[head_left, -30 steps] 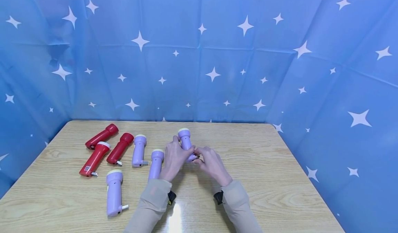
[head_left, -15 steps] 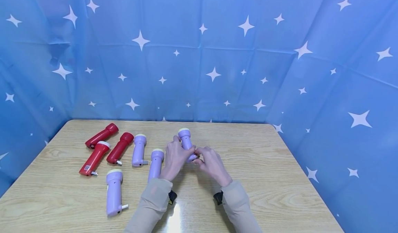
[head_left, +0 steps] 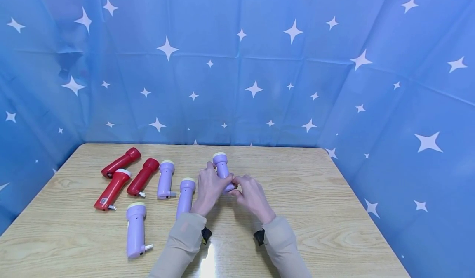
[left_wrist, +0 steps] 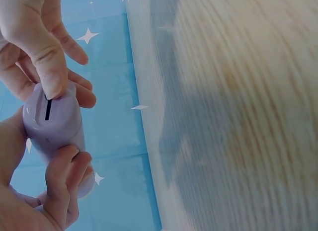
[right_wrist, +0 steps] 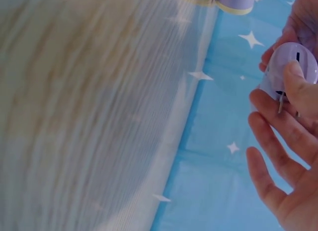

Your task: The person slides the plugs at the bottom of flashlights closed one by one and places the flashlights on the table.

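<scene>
Two hands busy at the tail of a lavender torch

Closest to the person are the pale sleeves (head_left: 178,243), forearms reaching over the wood-grain table (head_left: 334,228). Off to the left lies a lavender torch (head_left: 136,232) with a white plug sticking out at its base; nearer the left forearm, a second lavender torch (head_left: 185,197) is partly hidden by the sleeve.

Beyond the cuffs, the left hand (head_left: 209,189) has its fingers wrapped round the held torch (head_left: 222,168), which sits over the table's far half, pale-rimmed head pointing away. The right hand (head_left: 252,195) pinches its tail end: thumb on the slotted base, forefinger by a metal prong (right_wrist: 281,103), the other fingers spread.

Farther left lie a red torch with a white rim (head_left: 112,190), a third lavender torch (head_left: 165,181), a plain dark-red torch (head_left: 143,177) just beside its head, and the farthest red torch (head_left: 121,162). A blue curtain (head_left: 259,76) with white stars hangs behind everything.
</scene>
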`<action>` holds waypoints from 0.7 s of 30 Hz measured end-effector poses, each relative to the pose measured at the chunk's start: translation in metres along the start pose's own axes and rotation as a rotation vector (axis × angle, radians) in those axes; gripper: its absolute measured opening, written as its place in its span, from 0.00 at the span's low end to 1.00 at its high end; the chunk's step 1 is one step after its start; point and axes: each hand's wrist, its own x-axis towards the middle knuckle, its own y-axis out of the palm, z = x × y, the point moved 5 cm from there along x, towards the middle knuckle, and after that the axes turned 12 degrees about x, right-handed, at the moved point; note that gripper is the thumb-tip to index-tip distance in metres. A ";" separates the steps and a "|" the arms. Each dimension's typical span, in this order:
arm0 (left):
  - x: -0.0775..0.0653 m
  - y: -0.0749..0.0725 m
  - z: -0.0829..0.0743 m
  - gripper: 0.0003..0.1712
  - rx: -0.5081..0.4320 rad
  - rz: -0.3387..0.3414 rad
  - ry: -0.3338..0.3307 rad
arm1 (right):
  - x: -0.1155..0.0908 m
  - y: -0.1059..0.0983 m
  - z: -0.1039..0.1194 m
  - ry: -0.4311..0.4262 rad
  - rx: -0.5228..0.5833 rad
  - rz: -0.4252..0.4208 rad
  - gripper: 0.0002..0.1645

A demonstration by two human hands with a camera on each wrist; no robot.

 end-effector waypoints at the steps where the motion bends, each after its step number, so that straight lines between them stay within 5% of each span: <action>1: 0.000 0.000 0.000 0.29 -0.002 0.000 0.001 | 0.000 0.000 0.000 -0.006 -0.003 -0.003 0.12; 21: -0.002 -0.002 -0.004 0.32 0.012 -0.011 0.010 | -0.001 0.000 0.002 -0.025 -0.007 -0.037 0.13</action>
